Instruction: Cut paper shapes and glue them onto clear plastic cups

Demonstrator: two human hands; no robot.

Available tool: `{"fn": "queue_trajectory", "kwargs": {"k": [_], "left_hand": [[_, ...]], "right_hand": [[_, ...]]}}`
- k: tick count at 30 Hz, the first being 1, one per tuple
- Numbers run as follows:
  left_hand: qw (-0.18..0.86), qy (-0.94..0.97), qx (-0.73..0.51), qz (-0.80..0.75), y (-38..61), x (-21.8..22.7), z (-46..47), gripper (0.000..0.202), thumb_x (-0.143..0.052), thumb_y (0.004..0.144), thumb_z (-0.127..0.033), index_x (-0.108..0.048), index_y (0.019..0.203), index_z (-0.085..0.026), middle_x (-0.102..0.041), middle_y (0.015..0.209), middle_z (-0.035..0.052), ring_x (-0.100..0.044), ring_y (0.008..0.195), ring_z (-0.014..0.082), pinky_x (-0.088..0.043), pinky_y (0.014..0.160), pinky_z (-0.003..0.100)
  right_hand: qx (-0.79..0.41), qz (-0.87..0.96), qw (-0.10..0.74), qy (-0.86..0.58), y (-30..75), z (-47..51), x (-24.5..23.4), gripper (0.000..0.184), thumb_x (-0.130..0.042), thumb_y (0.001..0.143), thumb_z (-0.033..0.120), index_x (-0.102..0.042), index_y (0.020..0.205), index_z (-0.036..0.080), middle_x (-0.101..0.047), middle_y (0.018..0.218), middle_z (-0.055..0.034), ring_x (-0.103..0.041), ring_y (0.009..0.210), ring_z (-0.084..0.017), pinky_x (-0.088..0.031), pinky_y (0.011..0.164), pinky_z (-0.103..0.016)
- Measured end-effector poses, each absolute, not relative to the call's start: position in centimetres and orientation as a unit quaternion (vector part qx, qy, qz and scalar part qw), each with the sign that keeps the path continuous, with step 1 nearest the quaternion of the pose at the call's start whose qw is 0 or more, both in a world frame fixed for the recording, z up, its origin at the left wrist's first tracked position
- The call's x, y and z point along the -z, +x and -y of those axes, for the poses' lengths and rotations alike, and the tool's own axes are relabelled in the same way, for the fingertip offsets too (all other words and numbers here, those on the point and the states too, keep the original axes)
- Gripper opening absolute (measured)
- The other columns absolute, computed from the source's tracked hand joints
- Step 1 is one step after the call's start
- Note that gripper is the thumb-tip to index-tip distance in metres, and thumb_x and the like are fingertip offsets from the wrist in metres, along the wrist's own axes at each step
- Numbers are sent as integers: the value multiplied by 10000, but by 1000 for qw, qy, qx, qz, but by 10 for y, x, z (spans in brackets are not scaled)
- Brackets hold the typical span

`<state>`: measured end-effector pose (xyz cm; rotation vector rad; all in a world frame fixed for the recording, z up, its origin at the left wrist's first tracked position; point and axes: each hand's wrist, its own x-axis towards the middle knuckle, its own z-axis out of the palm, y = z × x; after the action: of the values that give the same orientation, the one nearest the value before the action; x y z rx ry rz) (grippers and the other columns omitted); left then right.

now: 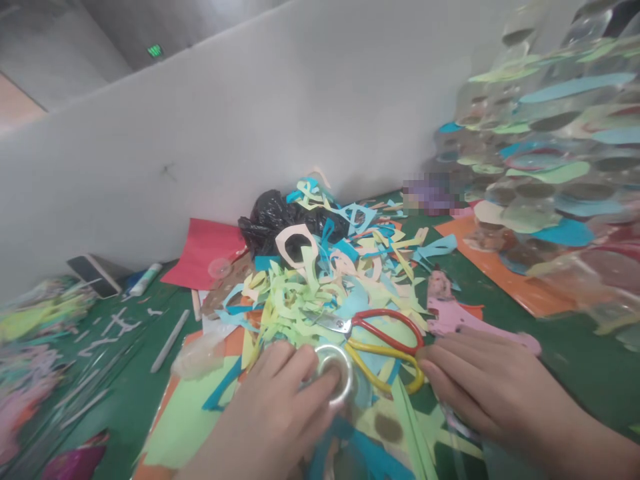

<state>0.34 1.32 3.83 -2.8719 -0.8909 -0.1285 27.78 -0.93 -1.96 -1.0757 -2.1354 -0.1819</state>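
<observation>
In the head view, the red-and-yellow-handled scissors lie between and beyond the hands, blades pointing away leftward, handles beside the nearer right hand, curled, grip unclear. The left hand pinches a silver-rimmed ring. The green sign is unreadable.

Left grip curled; right grip knuckles up; both bare, apart.

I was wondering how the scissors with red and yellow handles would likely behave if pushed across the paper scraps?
The scissors would probably stay stiff, since their blades look metallic. Their wide handle loops make rolling unlikely. The loose paper scraps around them would likely shift and bunch up as they move.
</observation>
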Motion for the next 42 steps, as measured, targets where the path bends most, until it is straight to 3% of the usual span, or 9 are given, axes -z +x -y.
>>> {"fn": "queue_trajectory", "kwargs": {"k": [16, 23, 31, 37, 42], "left_hand": [[34, -958, 32, 284, 2, -38, -13, 187, -499, 986, -209, -638, 1107, -180, -584, 851, 36, -459, 757, 179, -372, 651, 310], [-10, -954, 46, 298, 2, -37, -13, 141, -521, 976, -188, -660, 998, -196, -583, 851, 24, -460, 776, 173, -381, 682, 307], [26, -950, 31, 309, 2, -39, -14, 162, -531, 971, -237, -620, 1102, -202, -588, 857, 26, -462, 784, 192, -393, 689, 308], [6, -949, 29, 313, 0, -39, -16, 127, -522, 972, -235, -604, 882, -196, -567, 832, 25, -451, 772, 186, -375, 666, 297], [6, -947, 37, 319, 1, -40, -16, 99, -548, 953, -223, -615, 881, -207, -554, 825, 16, -446, 764, 179, -374, 656, 288]], "right_hand": [[61, 839, 347, -415, 279, 8, 27, 390, -340, 1049, 212, -582, 744, 198, -575, 572, 30, -551, 499, -121, -307, 521, -310], [64, 839, 347, -414, 279, 8, 27, 382, -349, 1047, 217, -575, 739, 204, -565, 571, 39, -533, 491, -121, -310, 515, -305], [61, 837, 349, -416, 279, 9, 26, 405, -338, 1052, 219, -578, 727, 201, -590, 576, 30, -567, 501, -118, -314, 516, -307], [65, 836, 347, -419, 279, 9, 29, 402, -345, 1047, 217, -547, 700, 208, -568, 561, 37, -535, 487, -119, -307, 515, -304], [66, 838, 347, -416, 279, 7, 26, 401, -329, 1054, 221, -577, 739, 199, -578, 566, 32, -539, 491, -115, -311, 513, -299]]}}
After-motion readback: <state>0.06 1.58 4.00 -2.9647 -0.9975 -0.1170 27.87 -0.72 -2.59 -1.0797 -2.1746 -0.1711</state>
